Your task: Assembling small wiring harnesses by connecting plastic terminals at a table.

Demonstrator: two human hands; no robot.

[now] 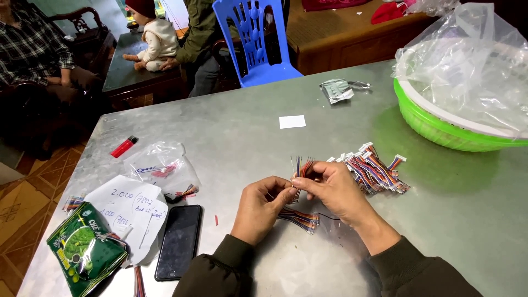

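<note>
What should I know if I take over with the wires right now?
Left hand and right hand pinch one small wire bundle together, loose ends pointing up.
A second bundle lies on the table under the hands.
A pile of wires with white plugs sits just right of the right hand.
Green basket with a plastic bag stands far right.
Phone lies to the left.
How many are finished is unclear.
</note>
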